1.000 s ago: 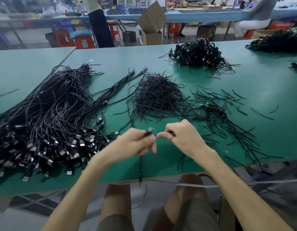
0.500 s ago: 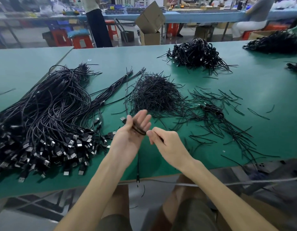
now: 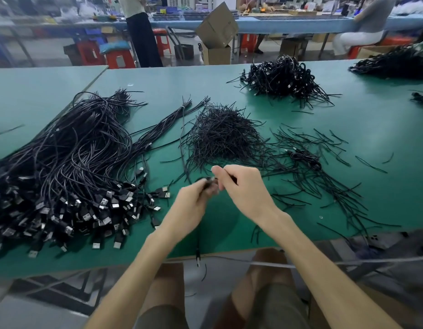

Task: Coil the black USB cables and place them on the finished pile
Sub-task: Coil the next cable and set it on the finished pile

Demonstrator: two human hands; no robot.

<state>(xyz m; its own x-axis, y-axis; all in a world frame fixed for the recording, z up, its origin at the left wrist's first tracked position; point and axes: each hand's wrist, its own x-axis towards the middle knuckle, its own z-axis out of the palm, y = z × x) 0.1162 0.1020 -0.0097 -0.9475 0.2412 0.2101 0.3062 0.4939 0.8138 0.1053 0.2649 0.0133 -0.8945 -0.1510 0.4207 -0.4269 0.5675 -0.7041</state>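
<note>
Black USB cables [image 3: 70,167] are lying uncoiled in a large heap at the left of the table [image 3: 371,119], so I am judging most work outstanding; the finished pile [image 3: 281,78] is sitting far centre. The left hand [image 3: 193,200] is gripping one cable [image 3: 206,180] mid-coil near the front edge, the right hand [image 3: 243,186] pinching it.

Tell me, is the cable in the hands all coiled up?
Only partly coiled. Left hand and right hand grip a bunch of thin black USB cable, but one end hangs below the green table.
</note>
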